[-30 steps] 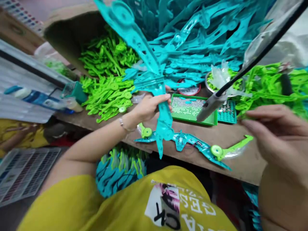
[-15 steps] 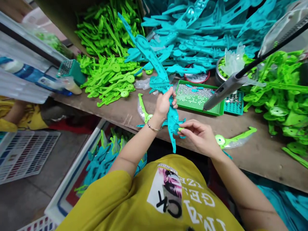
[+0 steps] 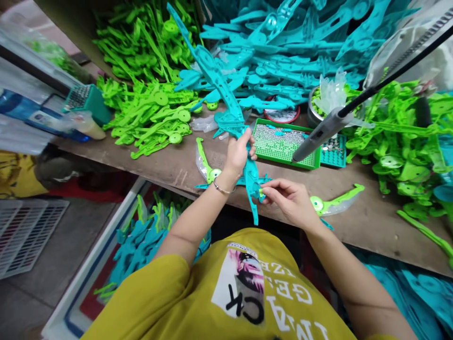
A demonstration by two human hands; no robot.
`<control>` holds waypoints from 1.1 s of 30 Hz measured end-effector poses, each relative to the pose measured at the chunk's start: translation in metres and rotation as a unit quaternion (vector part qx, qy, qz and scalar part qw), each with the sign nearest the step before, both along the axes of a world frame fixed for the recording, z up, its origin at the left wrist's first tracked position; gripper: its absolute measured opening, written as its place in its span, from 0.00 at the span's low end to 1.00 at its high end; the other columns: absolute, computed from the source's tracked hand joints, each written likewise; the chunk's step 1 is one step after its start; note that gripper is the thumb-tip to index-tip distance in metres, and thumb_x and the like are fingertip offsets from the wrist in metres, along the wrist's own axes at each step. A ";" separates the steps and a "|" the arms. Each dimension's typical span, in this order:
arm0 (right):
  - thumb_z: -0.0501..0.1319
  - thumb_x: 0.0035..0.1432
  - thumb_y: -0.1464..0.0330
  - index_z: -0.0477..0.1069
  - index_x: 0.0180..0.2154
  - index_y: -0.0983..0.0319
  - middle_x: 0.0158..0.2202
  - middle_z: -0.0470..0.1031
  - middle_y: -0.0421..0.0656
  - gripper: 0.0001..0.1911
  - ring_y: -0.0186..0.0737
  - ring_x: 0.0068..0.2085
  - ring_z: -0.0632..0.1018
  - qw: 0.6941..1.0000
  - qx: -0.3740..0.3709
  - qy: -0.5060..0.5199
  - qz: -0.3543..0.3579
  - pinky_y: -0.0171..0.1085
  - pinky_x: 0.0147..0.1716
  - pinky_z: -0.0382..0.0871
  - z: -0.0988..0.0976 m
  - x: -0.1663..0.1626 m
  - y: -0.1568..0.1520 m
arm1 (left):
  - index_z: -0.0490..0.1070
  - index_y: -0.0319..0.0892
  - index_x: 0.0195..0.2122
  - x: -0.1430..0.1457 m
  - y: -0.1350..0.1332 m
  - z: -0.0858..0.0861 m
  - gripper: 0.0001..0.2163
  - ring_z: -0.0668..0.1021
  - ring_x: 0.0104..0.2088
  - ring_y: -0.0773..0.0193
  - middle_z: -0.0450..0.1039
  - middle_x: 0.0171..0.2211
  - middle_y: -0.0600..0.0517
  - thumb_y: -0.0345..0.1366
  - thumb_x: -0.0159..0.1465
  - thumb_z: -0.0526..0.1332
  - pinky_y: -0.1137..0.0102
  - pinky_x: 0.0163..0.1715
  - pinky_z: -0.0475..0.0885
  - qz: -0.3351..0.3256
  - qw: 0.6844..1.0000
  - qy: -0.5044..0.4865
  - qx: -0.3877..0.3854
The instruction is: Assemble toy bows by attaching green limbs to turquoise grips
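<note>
Brown surface (image 3: 170, 165) stretching across a crowded workplace. Far left, on the floor, a white grid basket (image 3: 35, 231); above, a blue bottle (image 3: 38, 114) lying near a teal box (image 3: 94, 106). Next, a loose pile (image 3: 152, 115) of bright green parts. Below the surface edge, a white-rimmed crate (image 3: 80, 283) of teal-and-green pieces. Towards the middle, 1 green arm (image 3: 204, 158) lying beside the left wrist. Left hand (image 3: 239, 153) wrapped closed around the lower half of a long teal part (image 3: 223, 89), held aslant above the surface, upper end in front of a big teal heap (image 3: 283, 71). Right hand (image 3: 292, 200) at the lower end, thumb and fingertips pinched on a small green piece (image 3: 262, 192); cannot tell whether seated in the part. Behind, a green tray (image 3: 269, 147) of tiny metal bits, under a hanging grey tool (image 3: 316, 134). Further right, a 2nd green arm (image 3: 341, 200), then a tangled green heap (image 3: 392, 141).
</note>
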State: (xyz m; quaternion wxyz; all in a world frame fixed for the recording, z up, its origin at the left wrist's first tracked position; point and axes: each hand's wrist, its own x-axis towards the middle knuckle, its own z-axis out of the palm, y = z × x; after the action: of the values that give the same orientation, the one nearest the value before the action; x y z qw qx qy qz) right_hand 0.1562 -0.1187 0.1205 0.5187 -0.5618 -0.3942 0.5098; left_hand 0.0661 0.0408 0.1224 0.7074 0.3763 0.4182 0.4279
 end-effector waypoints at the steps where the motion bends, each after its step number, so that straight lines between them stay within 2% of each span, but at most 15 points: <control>1: 0.70 0.57 0.57 0.79 0.34 0.61 0.28 0.81 0.41 0.14 0.33 0.27 0.80 1.000 0.002 -0.004 0.001 0.34 0.30 0.79 0.000 0.000 0.000 | 0.61 0.44 0.29 0.000 0.000 0.000 0.13 0.63 0.16 0.78 0.65 0.25 0.60 0.38 0.70 0.61 0.76 0.15 0.59 -0.001 1.000 0.004 0.000; 13: 0.68 0.59 0.60 0.80 0.36 0.61 0.32 0.82 0.42 0.10 0.35 0.29 0.82 0.998 0.032 -0.046 -0.016 0.35 0.31 0.78 -0.007 0.000 -0.005 | 0.59 0.44 0.31 0.006 -0.003 0.000 0.12 0.63 0.17 0.77 0.63 0.25 0.60 0.37 0.73 0.57 0.76 0.16 0.59 -0.013 0.999 0.031 0.009; 17: 0.67 0.61 0.62 0.80 0.35 0.60 0.31 0.82 0.42 0.09 0.36 0.30 0.82 0.995 0.050 -0.082 0.000 0.36 0.33 0.79 -0.009 -0.001 -0.005 | 0.58 0.45 0.33 0.008 -0.002 -0.002 0.11 0.63 0.16 0.77 0.63 0.26 0.61 0.37 0.72 0.57 0.76 0.16 0.58 -0.004 0.999 0.049 0.013; 20: 0.68 0.60 0.62 0.80 0.34 0.60 0.30 0.82 0.42 0.08 0.36 0.29 0.82 0.997 0.050 -0.066 -0.006 0.35 0.32 0.78 -0.011 -0.001 -0.003 | 0.57 0.45 0.33 0.011 -0.001 -0.004 0.10 0.62 0.16 0.77 0.61 0.25 0.61 0.36 0.72 0.57 0.76 0.15 0.56 0.016 0.998 0.063 0.013; 26: 0.69 0.57 0.59 0.80 0.33 0.61 0.31 0.82 0.42 0.11 0.35 0.29 0.82 0.999 0.034 -0.007 -0.002 0.34 0.31 0.79 -0.015 0.000 0.000 | 0.58 0.45 0.33 0.018 -0.002 -0.010 0.11 0.61 0.15 0.77 0.60 0.23 0.62 0.37 0.72 0.58 0.77 0.15 0.56 -0.005 0.996 0.087 0.010; 30: 0.69 0.57 0.58 0.79 0.34 0.61 0.31 0.82 0.42 0.12 0.35 0.29 0.81 1.000 0.021 0.001 0.001 0.35 0.32 0.79 -0.022 -0.004 -0.001 | 0.59 0.44 0.29 0.024 -0.004 -0.014 0.14 0.61 0.15 0.77 0.60 0.21 0.62 0.39 0.70 0.59 0.77 0.15 0.56 -0.002 0.996 0.086 0.006; 33: 0.67 0.60 0.59 0.80 0.34 0.60 0.30 0.81 0.42 0.11 0.36 0.30 0.81 0.998 0.039 -0.054 0.007 0.36 0.32 0.76 -0.017 0.001 -0.003 | 0.60 0.43 0.25 0.025 -0.005 -0.015 0.16 0.60 0.14 0.76 0.57 0.18 0.62 0.41 0.68 0.61 0.77 0.13 0.56 0.014 0.996 0.089 0.003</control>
State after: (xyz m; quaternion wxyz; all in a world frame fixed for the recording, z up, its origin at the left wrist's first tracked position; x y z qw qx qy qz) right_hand 0.1572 -0.1213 0.1037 0.5148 -0.5646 -0.4453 0.4668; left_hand 0.0915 0.0357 0.1076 0.6602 0.4092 0.4836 0.4035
